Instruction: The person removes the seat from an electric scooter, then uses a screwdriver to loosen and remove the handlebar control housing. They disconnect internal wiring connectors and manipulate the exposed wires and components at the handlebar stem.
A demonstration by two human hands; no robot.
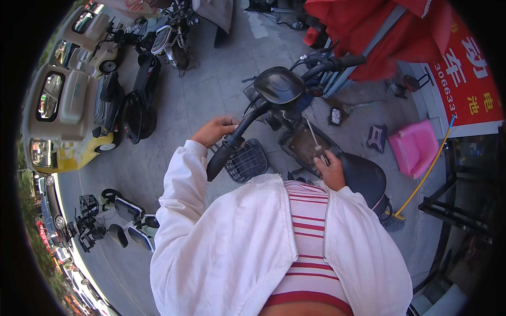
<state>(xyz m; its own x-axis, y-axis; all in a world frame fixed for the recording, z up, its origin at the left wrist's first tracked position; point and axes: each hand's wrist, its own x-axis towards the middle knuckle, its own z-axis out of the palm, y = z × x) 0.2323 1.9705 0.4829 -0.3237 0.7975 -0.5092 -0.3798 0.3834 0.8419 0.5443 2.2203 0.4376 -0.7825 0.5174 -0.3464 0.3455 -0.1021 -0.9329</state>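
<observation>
A dark electric scooter stands right in front of me, its rounded black instrument cover (279,84) between the handlebars. My left hand (217,130) is at the left handlebar (252,118), just beyond the black rubber grip (220,160). Its fingers are bent together, and the tips go behind the bar, so what they pinch is hidden. My right hand (331,169) is closed round the handle of a screwdriver (313,131), whose long shaft points away over the footboard (301,143). The black saddle (363,176) is just to the right of that hand.
Below the left grip is a black wire basket (247,160). To the right are a pink chair (415,147), a small dark stool (377,138) and a yellow-handled broom (424,176). Red cloth (379,37) hangs at the far right. Parked scooters (141,97) and small vehicles (63,116) line the left.
</observation>
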